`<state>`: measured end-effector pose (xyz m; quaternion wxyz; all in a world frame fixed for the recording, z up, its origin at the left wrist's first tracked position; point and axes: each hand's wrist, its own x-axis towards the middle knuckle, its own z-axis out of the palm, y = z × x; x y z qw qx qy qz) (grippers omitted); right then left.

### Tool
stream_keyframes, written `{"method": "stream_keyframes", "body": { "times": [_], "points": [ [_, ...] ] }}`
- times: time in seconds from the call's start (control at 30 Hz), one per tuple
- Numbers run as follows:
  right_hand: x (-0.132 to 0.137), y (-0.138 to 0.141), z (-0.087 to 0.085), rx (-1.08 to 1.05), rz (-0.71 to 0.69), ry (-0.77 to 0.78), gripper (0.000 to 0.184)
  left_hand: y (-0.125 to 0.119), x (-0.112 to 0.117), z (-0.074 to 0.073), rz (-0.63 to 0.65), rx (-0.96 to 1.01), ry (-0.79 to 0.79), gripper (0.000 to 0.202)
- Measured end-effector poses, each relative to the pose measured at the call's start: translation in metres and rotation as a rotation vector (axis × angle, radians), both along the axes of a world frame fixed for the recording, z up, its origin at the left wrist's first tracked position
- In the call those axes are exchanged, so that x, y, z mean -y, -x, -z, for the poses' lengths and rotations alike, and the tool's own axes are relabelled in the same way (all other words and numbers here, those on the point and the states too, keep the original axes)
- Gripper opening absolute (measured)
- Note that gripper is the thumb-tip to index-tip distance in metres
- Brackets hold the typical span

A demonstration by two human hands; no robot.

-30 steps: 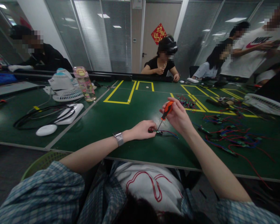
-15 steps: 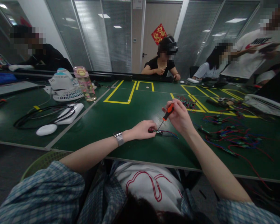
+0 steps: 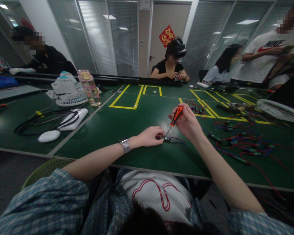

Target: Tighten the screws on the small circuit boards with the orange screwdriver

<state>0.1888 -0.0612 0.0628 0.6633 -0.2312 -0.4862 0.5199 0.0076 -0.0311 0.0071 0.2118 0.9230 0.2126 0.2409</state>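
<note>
My right hand (image 3: 188, 120) is closed on the handle of an orange and black screwdriver (image 3: 176, 115), its shaft slanting down to the left. The tip meets a small circuit board (image 3: 167, 139) lying on the green table (image 3: 127, 163). My left hand (image 3: 152, 135) is closed around the board's left end and presses it against the tabletop. Red and blue wires (image 3: 180, 140) trail from the board to the right. My fingers hide part of the board, so the exact spot under the tip is too small to make out.
Several wired circuit boards (image 3: 245, 143) lie to the right, with another cluster (image 3: 196, 107) farther back. At left are a water bottle (image 3: 90, 89), a white fan (image 3: 68, 89), a mouse (image 3: 49, 136) and black cables (image 3: 34, 122). Other people sit and stand across the table.
The screwdriver handle has turned in my right hand's fingers and stands slightly more upright. My left hand and the circuit board have stayed in place.
</note>
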Motion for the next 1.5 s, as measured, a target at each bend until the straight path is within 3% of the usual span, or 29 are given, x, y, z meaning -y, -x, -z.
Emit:
{"method": "stream_keyframes", "body": {
  "times": [0.17,0.37,1.5],
  "points": [
    [-0.0007,-0.001,0.0003,-0.041,-0.023,0.038,0.025,0.0,-0.0003,-0.0003,-0.001,-0.004,0.003,0.006],
    [-0.0012,-0.0029,0.0015,-0.053,0.073,0.007,0.027,-0.0002,-0.0018,0.0008,0.011,-0.006,0.004,0.007],
    [0.0028,0.0007,-0.0009,0.016,-0.021,-0.011,0.026,-0.0003,-0.002,0.002,0.001,-0.005,-0.019,0.007]
  ]
}}
